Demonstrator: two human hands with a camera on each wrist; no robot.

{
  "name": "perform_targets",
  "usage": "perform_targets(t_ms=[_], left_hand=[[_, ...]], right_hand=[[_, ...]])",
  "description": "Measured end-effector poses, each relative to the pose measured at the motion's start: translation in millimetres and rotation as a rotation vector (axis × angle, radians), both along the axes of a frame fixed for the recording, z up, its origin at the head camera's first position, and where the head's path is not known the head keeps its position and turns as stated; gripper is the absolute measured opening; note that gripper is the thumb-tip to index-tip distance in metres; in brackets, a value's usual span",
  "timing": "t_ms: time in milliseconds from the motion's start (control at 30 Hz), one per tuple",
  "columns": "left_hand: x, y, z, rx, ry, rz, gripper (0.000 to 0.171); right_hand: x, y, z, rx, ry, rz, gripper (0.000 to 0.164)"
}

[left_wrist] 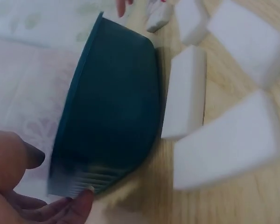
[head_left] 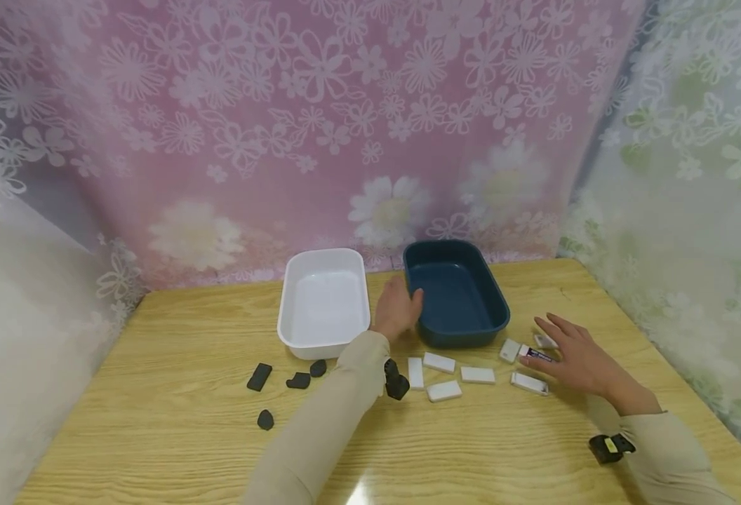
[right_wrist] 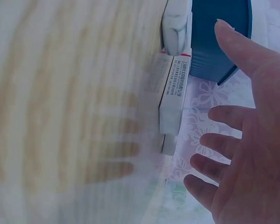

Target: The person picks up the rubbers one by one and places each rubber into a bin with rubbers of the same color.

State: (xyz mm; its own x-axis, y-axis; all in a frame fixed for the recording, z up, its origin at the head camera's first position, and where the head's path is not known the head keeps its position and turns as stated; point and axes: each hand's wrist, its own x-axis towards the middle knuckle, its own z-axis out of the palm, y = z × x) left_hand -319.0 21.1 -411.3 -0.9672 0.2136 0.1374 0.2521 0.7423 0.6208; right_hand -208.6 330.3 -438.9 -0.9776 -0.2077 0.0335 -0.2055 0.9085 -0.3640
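Observation:
My left hand [head_left: 397, 308] is at the left wall of a dark blue plastic bin [head_left: 426, 337]. In the left wrist view the thumb of the left hand [left_wrist: 18, 172] stands apart from the rim, and the loosely bent fingers lie by the outer wall, perhaps touching it. My right hand [head_left: 579, 361] hovers with spread fingers over white eraser-like blocks, one of them in a printed sleeve [head_left: 539, 355]. From the right wrist, the right hand [right_wrist: 252, 135] holds nothing, and a printed white block [right_wrist: 175, 95] lies beside it.
A white bin [head_left: 286, 308] stands left of the blue one. Several white blocks [head_left: 478, 375] lie in front of the blue bin. Small dark pieces, including a black rectangle [head_left: 259, 376] and a rounded one [head_left: 266, 419], lie at left. Patterned curtains [head_left: 269, 140] enclose the wooden table [head_left: 175, 393].

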Motion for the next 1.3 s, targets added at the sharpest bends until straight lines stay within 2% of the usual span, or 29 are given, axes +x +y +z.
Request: perform_targets(t_ms=[200, 333, 600, 667, 900, 1067, 1300], left_hand=[[-8.1, 10, -7.5, 0.144, -0.141, 0.057, 0.049], [-12.2, 15, -11.6, 0.151, -0.151, 0.117, 0.047], [-20.1, 24, -7.3, 0.174, -0.114, 0.177, 0.046], [-21.0, 28, -7.6, 0.160, -0.132, 0.190, 0.047], [-24.1, 36, -7.2, 0.074, -0.297, 0.169, 0.062], [-30.4, 37, -14.7, 0.033, -0.324, 0.181, 0.060], [-36.4, 42, -8.8, -0.088, -0.350, 0.124, 0.060]], right_hand=[[3.2, 2, 2.6, 0.007, 0.011, 0.004, 0.088], [5.5, 2, 5.9, 0.019, 0.013, 0.011, 0.087], [4.4, 2, 4.0, 0.016, 0.018, 0.009, 0.082], [4.5, 3, 2.3, 0.011, 0.016, 0.016, 0.081], [6.2, 3, -2.1, -0.029, 0.036, 0.024, 0.073], [1.6, 3, -2.3, -0.054, 0.068, 0.050, 0.065], [-4.0, 15, 3.9, -0.074, 0.088, 0.043, 0.054]])
